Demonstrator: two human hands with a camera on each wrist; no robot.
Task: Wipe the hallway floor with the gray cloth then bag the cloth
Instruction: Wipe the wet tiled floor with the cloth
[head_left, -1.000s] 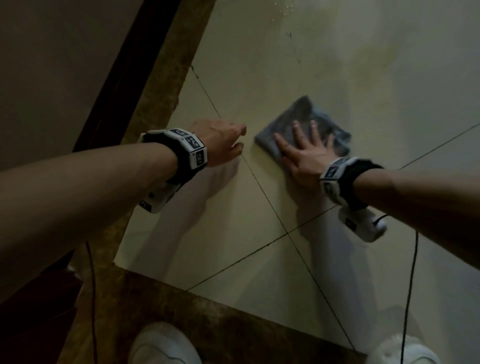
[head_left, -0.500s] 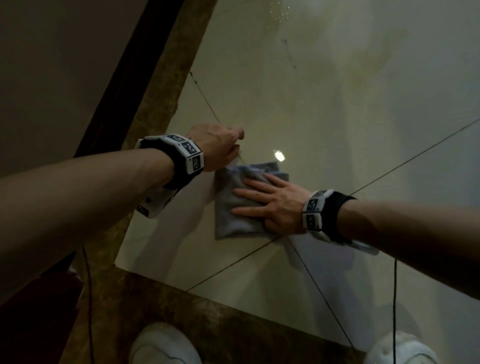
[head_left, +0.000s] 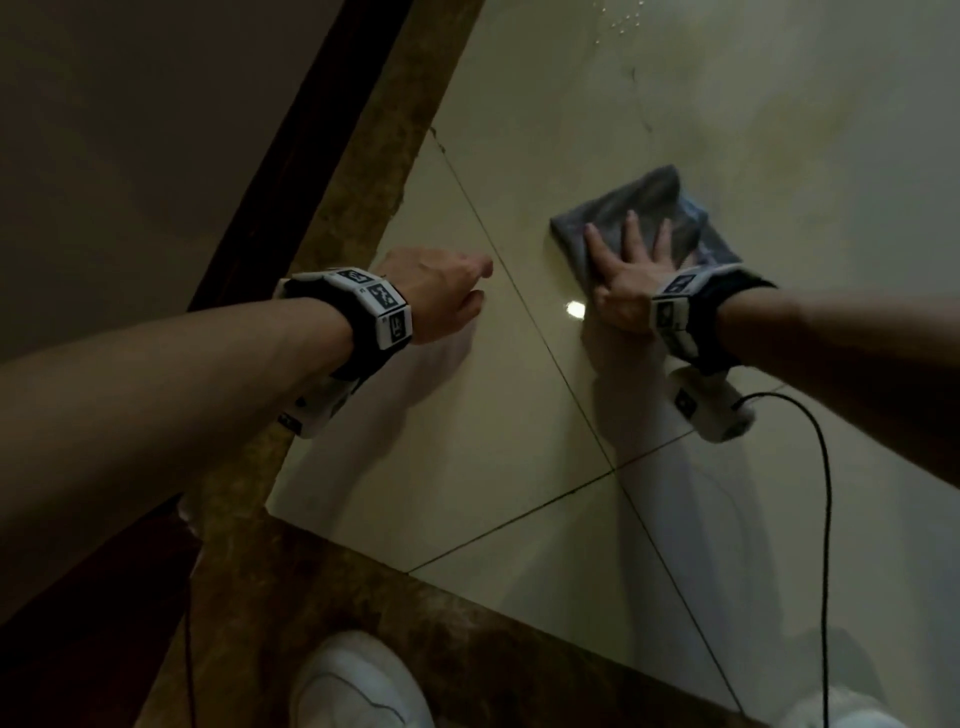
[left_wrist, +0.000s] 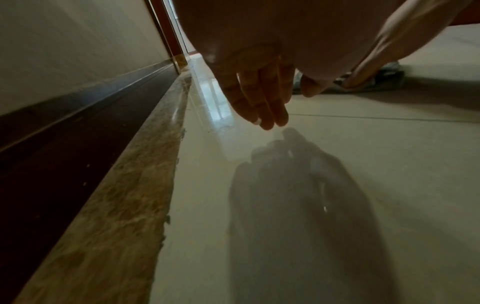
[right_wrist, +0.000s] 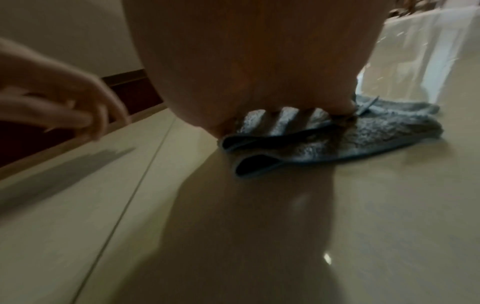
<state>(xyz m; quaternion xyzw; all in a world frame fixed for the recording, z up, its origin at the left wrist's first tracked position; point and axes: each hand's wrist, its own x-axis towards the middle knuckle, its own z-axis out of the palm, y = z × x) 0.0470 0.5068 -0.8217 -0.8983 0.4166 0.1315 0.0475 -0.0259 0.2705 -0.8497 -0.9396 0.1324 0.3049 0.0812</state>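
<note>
A folded gray cloth (head_left: 652, 208) lies on the glossy cream floor tiles (head_left: 519, 415). My right hand (head_left: 626, 260) presses flat on it with its fingers spread and straight. In the right wrist view the cloth (right_wrist: 376, 133) shows thick folds under my palm. My left hand (head_left: 447, 291) hovers just above the tile to the cloth's left, holding nothing. In the left wrist view its fingers (left_wrist: 259, 102) hang relaxed over the floor, and the cloth (left_wrist: 384, 80) shows far right. No bag is in view.
A brown marble border (head_left: 363, 208) and a dark skirting board (head_left: 291, 171) run along the wall on the left. Another marble strip (head_left: 415, 613) crosses near my white shoes (head_left: 358, 686). A black cable (head_left: 826, 519) hangs from my right wrist. Water drops (head_left: 623, 21) glint farther off.
My right hand has swept the cloth away from my left hand, up and to the right. My left hand has barely moved.
</note>
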